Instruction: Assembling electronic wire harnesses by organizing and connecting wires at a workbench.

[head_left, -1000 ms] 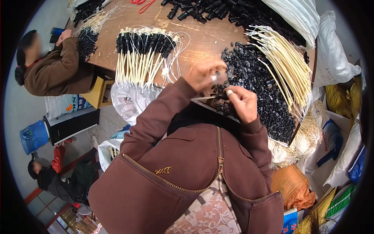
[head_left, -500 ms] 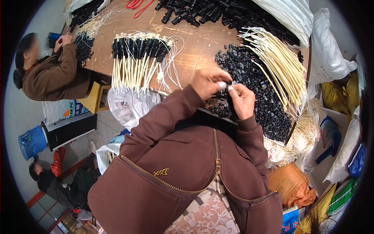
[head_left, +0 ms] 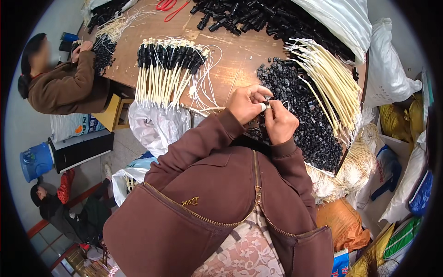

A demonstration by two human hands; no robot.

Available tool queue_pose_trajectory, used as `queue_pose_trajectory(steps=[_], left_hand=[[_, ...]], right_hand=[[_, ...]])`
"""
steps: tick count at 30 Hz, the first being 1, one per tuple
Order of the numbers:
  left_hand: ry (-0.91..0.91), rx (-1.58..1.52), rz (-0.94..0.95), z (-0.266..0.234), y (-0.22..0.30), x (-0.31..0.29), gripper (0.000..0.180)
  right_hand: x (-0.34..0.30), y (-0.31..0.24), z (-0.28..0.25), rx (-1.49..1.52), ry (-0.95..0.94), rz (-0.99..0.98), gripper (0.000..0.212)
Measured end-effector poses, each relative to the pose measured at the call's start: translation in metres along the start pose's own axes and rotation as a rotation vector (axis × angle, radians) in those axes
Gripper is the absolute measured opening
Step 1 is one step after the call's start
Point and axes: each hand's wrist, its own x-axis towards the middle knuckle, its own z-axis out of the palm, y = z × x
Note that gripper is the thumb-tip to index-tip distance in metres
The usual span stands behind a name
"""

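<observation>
My left hand and my right hand meet fingertip to fingertip over the near edge of the table. Both are closed in a pinch around a small dark piece, mostly covered by the fingers. White wrapping shows on the left thumb. A cream-sleeved wire sticks out to the left from behind my left hand, and a thin white strand shows by the right fingers. Beneath and right of the hands spreads a heap of small black plastic parts. A bundle of cream-sleeved wires lies across that heap.
Left on the table is a row of sleeved wires with black sockets. Black sockets pile up at the back beside a white sack. Red-handled scissors lie there too. A co-worker sits at far left.
My hands have come together, with the left fingers now pinched beside the right ones. The cream-sleeved wire now shows left of my left wrist. The view has shifted slightly.
</observation>
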Motion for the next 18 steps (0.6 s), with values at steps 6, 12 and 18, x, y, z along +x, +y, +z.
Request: queue_pose_trajectory(steps=[6,12,18], left_hand=[[0.048,-0.061,0.013,-0.001,-0.023,0.017,0.025],[0.011,0.14,-0.035,-0.009,-0.029,0.026,0.028],[0.165,0.567,0.234,-0.013,-0.007,0.032,0.024]], right_hand=[[0.006,0.011,0.003,0.01,0.041,-0.079,0.007],[0.015,0.027,-0.004,0.452,-0.205,0.24,0.009],[0.024,0.029,-0.012,0.958,-0.151,0.425,0.013]])
